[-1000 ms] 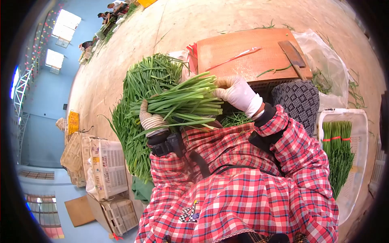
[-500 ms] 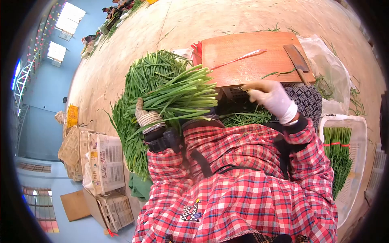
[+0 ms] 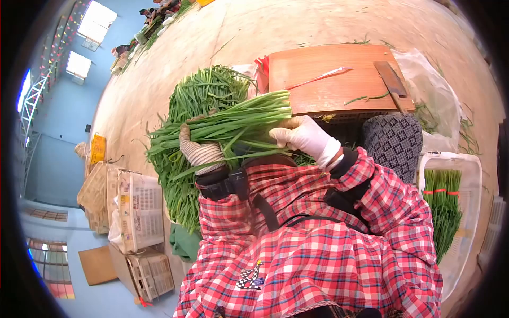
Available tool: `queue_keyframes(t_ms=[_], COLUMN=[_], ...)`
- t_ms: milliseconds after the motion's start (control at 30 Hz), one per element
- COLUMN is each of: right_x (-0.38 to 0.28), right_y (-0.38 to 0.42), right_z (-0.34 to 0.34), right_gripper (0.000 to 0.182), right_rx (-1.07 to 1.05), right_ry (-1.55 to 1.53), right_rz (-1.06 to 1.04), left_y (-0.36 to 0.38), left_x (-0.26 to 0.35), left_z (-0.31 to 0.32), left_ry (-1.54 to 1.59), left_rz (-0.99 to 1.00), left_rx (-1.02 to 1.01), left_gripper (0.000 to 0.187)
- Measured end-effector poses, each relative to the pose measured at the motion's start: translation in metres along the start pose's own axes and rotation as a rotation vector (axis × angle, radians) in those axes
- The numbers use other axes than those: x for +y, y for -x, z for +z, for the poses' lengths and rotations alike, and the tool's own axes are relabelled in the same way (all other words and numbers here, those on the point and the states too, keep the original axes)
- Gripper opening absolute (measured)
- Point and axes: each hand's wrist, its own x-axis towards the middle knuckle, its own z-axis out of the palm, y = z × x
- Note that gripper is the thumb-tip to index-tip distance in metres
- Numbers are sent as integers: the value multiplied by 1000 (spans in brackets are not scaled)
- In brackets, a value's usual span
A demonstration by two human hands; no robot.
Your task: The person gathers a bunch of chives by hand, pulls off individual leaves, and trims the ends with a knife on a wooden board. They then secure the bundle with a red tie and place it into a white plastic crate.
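Observation:
My left hand point(image 3: 202, 151), in a striped knitted glove, is wrapped around a thick bunch of garlic chives point(image 3: 238, 119). The pale cut ends point right; the long green leaves trail left over a large heap of garlic chives point(image 3: 183, 199). At the lower stalk ends, my right hand point(image 3: 310, 139), in a white glove, has its thumb and fingers pinched together. Its fingertips meet the stalks, though the exact contact is partly hidden.
An orange-brown board point(image 3: 323, 69) bears a cleaver point(image 3: 391, 82) and a thin pale strip. A white crate point(image 3: 469, 212) at right holds chives tied with red bands. Stacked crates point(image 3: 140, 209) stand at left. People sit far back, upper left.
My right hand has moved left and slightly down, from in front of the board to the bunch's stalk ends. The bunch in my left hand now lies more level.

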Motion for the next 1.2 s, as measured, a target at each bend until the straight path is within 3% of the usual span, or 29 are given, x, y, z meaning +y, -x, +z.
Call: queue_keyframes(t_ms=[100,133,233,300,367,467,500,600,633,733,800,833,900,967,1000,1100,1133,1200], right_x=[13,14,-7,-25,-34,-43,-50,-36,-29,-33,-36,-47,-68,-116,-122,-104,-102,-100], right_y=[-12,-11,17,46,69,102,105,97,86,66,39,36,28,49,49,41,34,23], right_z=[-2,-3,-8,-15,-30,-78,-91,-87,-79,-47,-18,-13,-4,0,0,-19,-24,-31], right_gripper=[18,18,21,28,36,53,40,29,26,22,20,23,29,39,51,57,68,73], right_rx=[125,131,-71,-264,-184,-123,-153,125,224,286,421,373,277,-66,-80,148,168,112], right_ry=[-127,-155,-107,93,61,144,267,960,1120,844,811,829,866,908,831,1050,1076,970], right_rz=[-75,-120,-132,-203,-292,-230,-61,-62,-354,-496,-814,-770,-679,0,114,-620,-641,-580], left_y=[3,5,14,15,6,-2,-3,-3,1,12,17,18,24,41,42,52,56,68], left_x=[-4,-3,-2,1,1,3,4,2,-1,-9,-13,-16,-21,-25,-28,-43,-49,-65], left_z=[2,3,12,14,7,2,1,6,11,24,30,37,50,68,71,77,81,89], left_ry=[-8,71,-20,29,152,151,165,193,185,87,87,152,-69,-143,-190,-316,-346,-331], left_rz=[86,52,40,-38,-105,-5,20,11,19,-42,-124,-197,-193,-237,-273,-377,-393,-492], left_rx=[-55,-75,-57,-91,-121,-188,-217,-284,-295,-363,-383,-406,-469,-564,-579,-591,-598,-554], left_gripper=[26,20,18,20,20,18,18,20,21,22,25,26,26,25,24,24,25,26])
